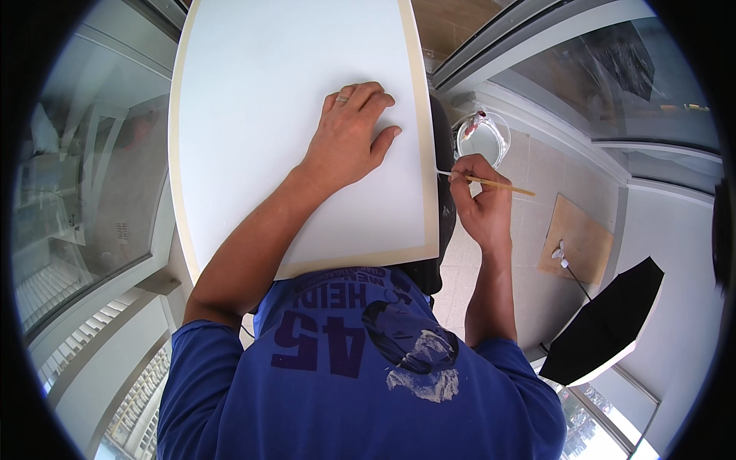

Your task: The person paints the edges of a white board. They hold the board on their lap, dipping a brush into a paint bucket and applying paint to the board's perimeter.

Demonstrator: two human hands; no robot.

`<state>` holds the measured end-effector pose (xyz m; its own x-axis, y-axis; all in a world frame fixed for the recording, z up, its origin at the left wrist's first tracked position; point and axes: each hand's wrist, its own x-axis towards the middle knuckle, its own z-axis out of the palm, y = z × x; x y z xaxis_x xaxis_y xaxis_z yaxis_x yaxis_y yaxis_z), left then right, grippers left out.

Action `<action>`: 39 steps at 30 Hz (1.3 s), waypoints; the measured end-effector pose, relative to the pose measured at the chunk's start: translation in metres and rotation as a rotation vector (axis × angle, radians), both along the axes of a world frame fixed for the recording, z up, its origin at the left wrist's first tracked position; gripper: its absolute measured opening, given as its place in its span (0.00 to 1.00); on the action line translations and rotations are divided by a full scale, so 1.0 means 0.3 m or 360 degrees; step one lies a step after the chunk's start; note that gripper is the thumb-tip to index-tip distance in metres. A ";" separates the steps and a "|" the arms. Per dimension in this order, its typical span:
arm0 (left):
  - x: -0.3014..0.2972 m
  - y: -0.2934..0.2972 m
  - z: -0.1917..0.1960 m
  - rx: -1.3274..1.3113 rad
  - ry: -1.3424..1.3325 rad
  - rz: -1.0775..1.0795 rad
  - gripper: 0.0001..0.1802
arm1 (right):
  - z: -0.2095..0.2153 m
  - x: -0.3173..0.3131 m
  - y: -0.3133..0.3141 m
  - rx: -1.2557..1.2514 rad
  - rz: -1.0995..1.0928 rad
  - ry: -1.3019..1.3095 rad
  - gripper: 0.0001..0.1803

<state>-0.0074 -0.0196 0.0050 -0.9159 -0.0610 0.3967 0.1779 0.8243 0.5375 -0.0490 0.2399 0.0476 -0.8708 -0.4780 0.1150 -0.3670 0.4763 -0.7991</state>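
Observation:
A large white board (268, 146) with a strip of beige masking tape (418, 100) along its edges lies in front of me. My left hand (346, 134) rests on the board with its fingers apart and holds nothing; a ring shows on one finger. To the right of the board, my right hand (484, 205) pinches a thin paintbrush (510, 187) with a wooden handle. The brush's whitish end points left and is at the board's right edge; I cannot tell whether it touches. Beyond the right hand stands a white bucket (502, 146) with white paint on it.
A black umbrella-like softbox (606, 326) stands at lower right on a thin stand. Near it a brown board (586, 238) lies on the tiled floor (529, 165). Glass panels in frames (126, 172) close in the left side, and a window frame (552, 130) runs along the right.

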 end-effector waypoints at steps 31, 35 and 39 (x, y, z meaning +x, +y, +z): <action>0.000 -0.001 -0.002 -0.0023 -0.0023 0.0008 0.21 | 0.006 0.033 0.034 0.0007 0.0048 -0.0071 0.03; -0.001 0.001 -0.001 -0.0030 -0.0016 0.0005 0.21 | 0.022 0.040 0.043 0.0012 0.0078 -0.0104 0.03; 0.000 -0.001 -0.003 -0.0033 -0.0010 0.0007 0.21 | 0.018 0.032 0.048 -0.0067 0.0058 -0.0098 0.03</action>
